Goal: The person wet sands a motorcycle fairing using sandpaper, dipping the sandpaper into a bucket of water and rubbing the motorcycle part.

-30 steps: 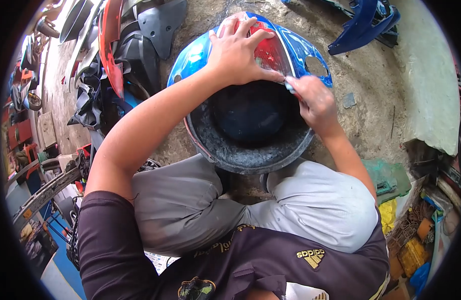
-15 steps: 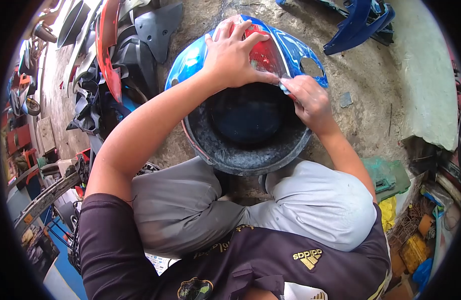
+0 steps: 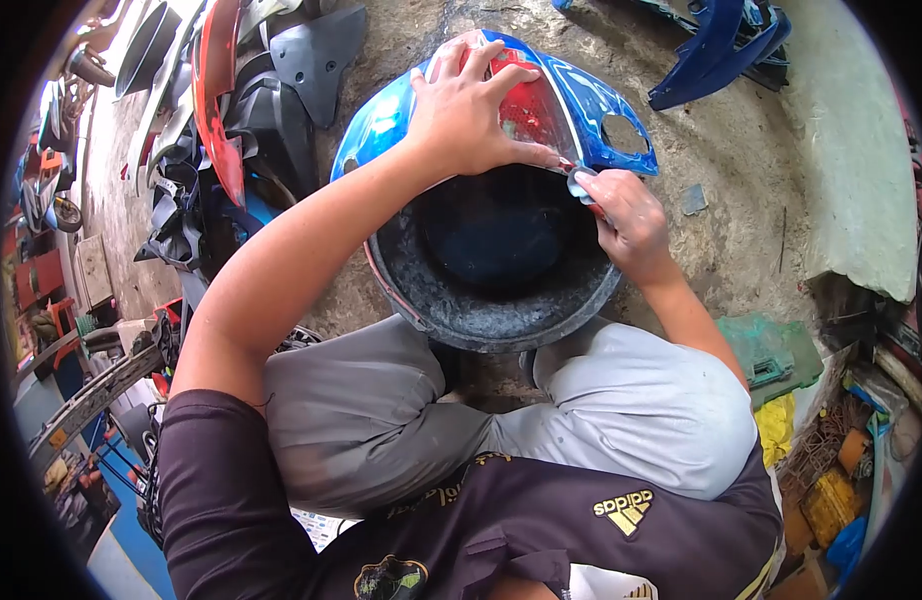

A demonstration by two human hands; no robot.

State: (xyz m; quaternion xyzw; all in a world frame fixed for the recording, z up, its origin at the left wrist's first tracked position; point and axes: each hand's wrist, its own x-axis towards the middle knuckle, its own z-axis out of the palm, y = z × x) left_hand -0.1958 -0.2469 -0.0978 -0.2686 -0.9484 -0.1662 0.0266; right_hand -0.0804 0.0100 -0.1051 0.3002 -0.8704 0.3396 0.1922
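Panel [image 3: 378, 118]: edge work seemingly under way, remainder unclear. Left hand [image 3: 467, 124]: splayed across panel, unclenched. Right hand [image 3: 633, 212]: gripping small tool [image 3: 581, 182] by panel's edge.

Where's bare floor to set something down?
The concrete floor right of the held blue panel, between it and the pale slab, above the green piece, is mostly bare; a small chip lies there. Crowded: piled parts at left, and lower right around the yellow wrapping.
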